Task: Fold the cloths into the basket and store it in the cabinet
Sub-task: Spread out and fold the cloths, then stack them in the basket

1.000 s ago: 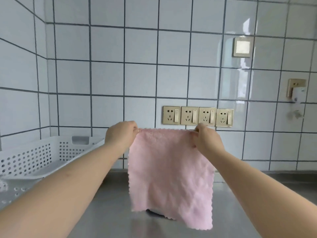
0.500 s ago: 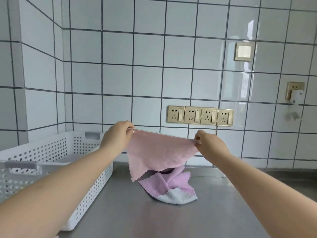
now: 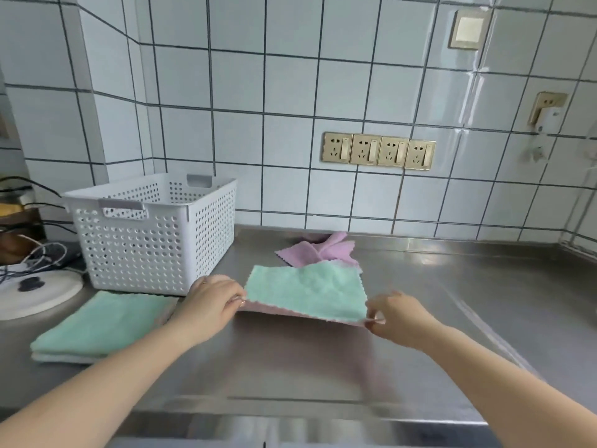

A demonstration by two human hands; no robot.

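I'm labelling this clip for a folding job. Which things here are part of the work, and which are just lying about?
Part of the job:
- green-and-pink cloth, pinched by left hand and right hand
- folded green cloth
- crumpled pink cloth
- white basket

Lying about:
- wall sockets
- cables
- white round appliance

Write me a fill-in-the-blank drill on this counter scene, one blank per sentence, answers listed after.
1. The cloth held by the left hand and right hand shows its ____ side upward.
2. The white basket stands to the ____ of that cloth.
3. The crumpled cloth behind it is ____ in colour.
4. The folded stack lies in front of the ____.

Answers: green; left; pink; basket
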